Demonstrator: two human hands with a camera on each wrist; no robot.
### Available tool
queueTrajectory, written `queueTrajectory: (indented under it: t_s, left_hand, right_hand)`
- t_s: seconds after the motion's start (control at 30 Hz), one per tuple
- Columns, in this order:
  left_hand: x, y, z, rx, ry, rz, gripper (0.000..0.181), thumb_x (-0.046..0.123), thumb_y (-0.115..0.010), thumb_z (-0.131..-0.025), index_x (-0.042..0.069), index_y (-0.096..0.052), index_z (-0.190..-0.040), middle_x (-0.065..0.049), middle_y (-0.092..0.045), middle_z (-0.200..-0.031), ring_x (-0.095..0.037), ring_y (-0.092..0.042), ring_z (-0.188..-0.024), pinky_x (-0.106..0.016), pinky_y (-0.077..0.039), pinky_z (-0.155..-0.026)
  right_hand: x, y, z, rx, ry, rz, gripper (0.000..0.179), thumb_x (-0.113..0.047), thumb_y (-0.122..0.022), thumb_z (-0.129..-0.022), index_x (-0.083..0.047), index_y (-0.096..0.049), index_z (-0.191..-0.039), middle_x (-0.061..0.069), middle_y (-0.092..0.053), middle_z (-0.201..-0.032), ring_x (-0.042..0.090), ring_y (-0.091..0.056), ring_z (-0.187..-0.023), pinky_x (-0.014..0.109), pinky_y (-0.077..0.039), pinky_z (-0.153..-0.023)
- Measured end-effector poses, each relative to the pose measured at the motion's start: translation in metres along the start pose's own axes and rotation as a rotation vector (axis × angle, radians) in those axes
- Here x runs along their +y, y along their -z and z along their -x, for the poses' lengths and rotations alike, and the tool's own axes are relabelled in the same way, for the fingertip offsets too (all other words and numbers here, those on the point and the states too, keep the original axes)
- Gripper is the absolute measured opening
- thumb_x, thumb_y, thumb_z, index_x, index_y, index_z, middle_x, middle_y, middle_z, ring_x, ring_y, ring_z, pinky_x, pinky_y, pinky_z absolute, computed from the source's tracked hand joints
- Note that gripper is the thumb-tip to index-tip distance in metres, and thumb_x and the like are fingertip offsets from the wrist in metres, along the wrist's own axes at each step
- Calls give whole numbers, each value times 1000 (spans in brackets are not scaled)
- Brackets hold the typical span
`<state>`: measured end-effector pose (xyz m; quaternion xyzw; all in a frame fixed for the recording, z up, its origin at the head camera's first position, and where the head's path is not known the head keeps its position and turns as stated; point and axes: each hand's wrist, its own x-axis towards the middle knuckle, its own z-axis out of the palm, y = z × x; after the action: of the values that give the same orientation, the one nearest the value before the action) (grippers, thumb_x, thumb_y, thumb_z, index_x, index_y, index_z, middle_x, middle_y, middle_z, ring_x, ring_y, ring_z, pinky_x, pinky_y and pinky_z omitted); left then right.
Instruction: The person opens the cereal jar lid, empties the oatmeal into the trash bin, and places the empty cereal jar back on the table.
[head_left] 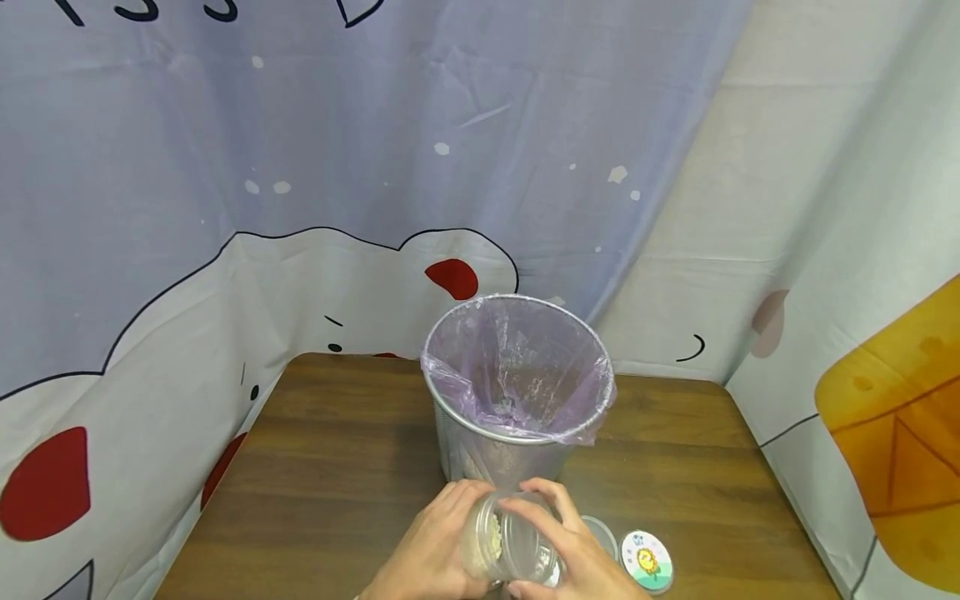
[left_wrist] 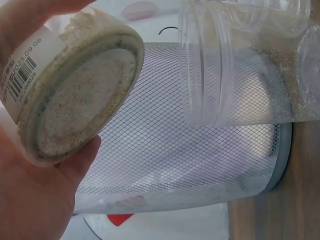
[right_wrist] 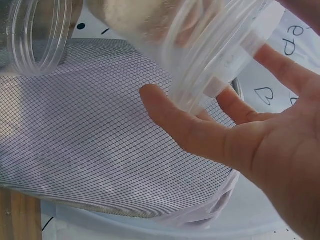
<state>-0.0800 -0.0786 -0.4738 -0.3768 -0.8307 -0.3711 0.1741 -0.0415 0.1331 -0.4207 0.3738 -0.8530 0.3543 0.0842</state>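
My left hand (head_left: pixel 431 542) grips a tilted jar (left_wrist: pixel 85 102) with pale, crumbly contents. The left wrist view shows its underside and a barcode label stamped with a date. Fingers and thumb of my right hand (head_left: pixel 573 546) curl round clear ridged plastic (right_wrist: pixel 200 55) at the jar's mouth end; I cannot tell whether it belongs to the same jar. White crumbs show through the clear wall between the hands in the head view. Upright on the table stands another clear jar (left_wrist: pixel 207 65), its threaded mouth uncovered.
Just beyond my hands stands a mesh bin (head_left: pixel 487 458) with a purple plastic liner (head_left: pixel 517 358) folded over its rim. To the right, a clear lid (head_left: pixel 600 533) and a lid with a flower picture (head_left: pixel 647 562) lie on the wooden table (head_left: pixel 337 467). Printed curtains enclose the table's back and sides.
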Motion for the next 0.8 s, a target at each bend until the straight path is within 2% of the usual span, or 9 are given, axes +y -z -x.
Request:
queueTrajectory:
  t_s: [0.13,0.3,0.47,0.6,0.8]
  left_hand:
    - [-1,3,1,29,6,16,93,23,-80,-33,21,-48,-121,15,-49,-113,-6,-50,-98,-26,-47,-82]
    - [-4,6,2,57,14,-8,91,25,-80,-31,16,-51,-117,13,-51,-112,-5,-49,-97,-24,-46,-81]
    - [-7,7,8,63,54,-15,93,26,-81,-32,16,-50,-119,11,-52,-111,-5,-48,-98,-27,-48,-80]
    - [-10,9,11,84,75,-39,95,26,-80,-31,15,-49,-120,11,-52,-110,-5,-48,-98,-28,-49,-80]
    - [-12,12,16,121,85,-65,94,27,-80,-30,16,-51,-119,14,-51,-109,-4,-49,-97,-26,-48,-79]
  right_hand:
    - [3,0,1,6,-19,-18,73,-29,-75,-74,-14,-39,-136,10,-27,-136,33,-47,-110,41,-52,-74]
    - [6,-1,5,-3,-96,-40,73,-29,-75,-74,-16,-39,-137,8,-26,-136,35,-45,-112,43,-52,-75]
    - [11,-1,9,-6,-160,-39,75,-27,-77,-72,-17,-40,-137,6,-26,-137,35,-43,-115,44,-51,-76]
    - [17,0,12,18,-189,-13,78,-23,-79,-69,-21,-41,-136,3,-28,-136,30,-41,-118,43,-50,-80]
    - [29,-1,17,74,-178,78,83,-22,-83,-62,-21,-43,-135,4,-33,-132,24,-45,-115,42,-50,-83]
